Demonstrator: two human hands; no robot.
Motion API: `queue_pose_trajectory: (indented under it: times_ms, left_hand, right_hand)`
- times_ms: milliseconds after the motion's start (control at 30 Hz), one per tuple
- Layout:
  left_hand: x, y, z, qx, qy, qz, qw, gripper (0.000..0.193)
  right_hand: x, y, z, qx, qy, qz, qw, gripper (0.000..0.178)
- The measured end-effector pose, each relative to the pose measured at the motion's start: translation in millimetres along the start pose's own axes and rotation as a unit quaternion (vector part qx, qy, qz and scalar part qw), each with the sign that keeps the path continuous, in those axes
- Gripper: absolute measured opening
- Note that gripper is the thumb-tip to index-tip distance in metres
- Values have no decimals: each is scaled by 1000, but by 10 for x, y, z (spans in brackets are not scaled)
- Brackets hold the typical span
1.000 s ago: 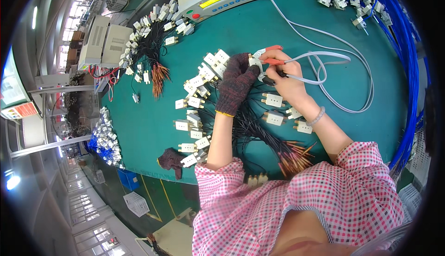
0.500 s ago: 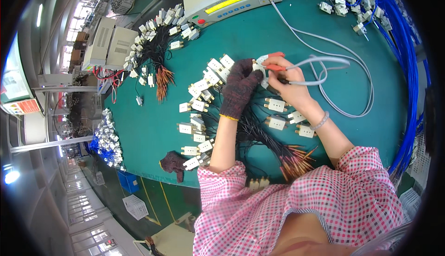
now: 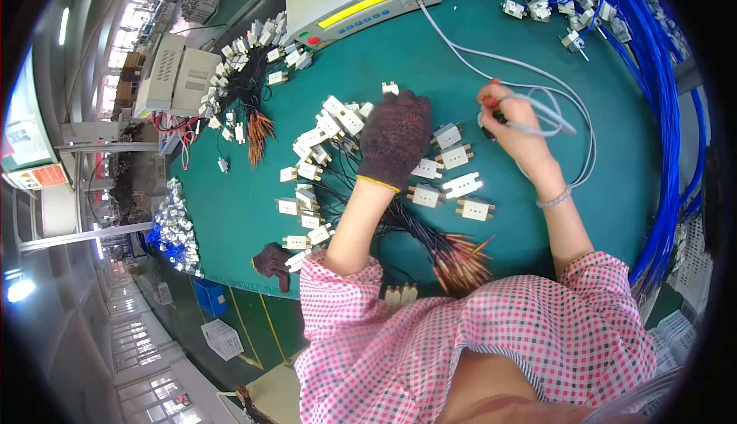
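Observation:
My left hand (image 3: 397,136), in a dark knitted glove, is back-up over a bundle of white block connectors (image 3: 343,115) on black wires. Its fingertips are hidden beneath, and a small white connector (image 3: 390,87) shows just beyond the knuckles. My bare right hand (image 3: 516,121) is closed around a red-and-black pair of test leads (image 3: 491,92) on a grey cable (image 3: 564,79), held to the right of the connectors. More white connectors (image 3: 462,185) lie between the two hands. Copper-coloured wire ends (image 3: 461,259) fan out near my body.
A bench tester (image 3: 361,6) with a lit yellow display stands at the back. Another black-wired connector bundle (image 3: 249,79) lies back left. Blue cables (image 3: 666,117) run down the right side. A spare glove (image 3: 272,261) rests at the front edge of the green mat (image 3: 238,217).
The right hand has moved away to the right with the test leads, apart from the left hand. The left hand has turned back-up and lowered over the connectors. The whole view has shifted slightly.

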State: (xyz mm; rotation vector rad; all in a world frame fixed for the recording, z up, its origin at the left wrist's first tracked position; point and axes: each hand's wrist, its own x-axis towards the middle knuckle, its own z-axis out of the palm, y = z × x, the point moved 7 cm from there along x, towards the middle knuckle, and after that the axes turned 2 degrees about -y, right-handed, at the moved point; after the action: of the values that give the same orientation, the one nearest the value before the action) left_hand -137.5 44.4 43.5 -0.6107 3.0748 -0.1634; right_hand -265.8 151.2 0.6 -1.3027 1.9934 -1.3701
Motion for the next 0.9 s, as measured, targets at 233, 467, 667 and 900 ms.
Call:
queue_pose_trajectory:
  times_ms: [233,467,667,900]
  left_hand:
    - [86,91,192,-228,-136,0,964,39]
    - [-87,-447,577,-744,-20,-223,629,36]
    - [-204,-596,710,-843,65,-210,492,38]
    - [-178,-617,721,-862,70,-194,463,38]
  right_hand:
    - [-86,-38,78,29,7,23,999,29]
    - [-74,-261,401,328,-33,57,942,21]
    - [105,-449,753,367,-43,27,929,33]
    - [213,-323,711,351,-96,46,930,36]
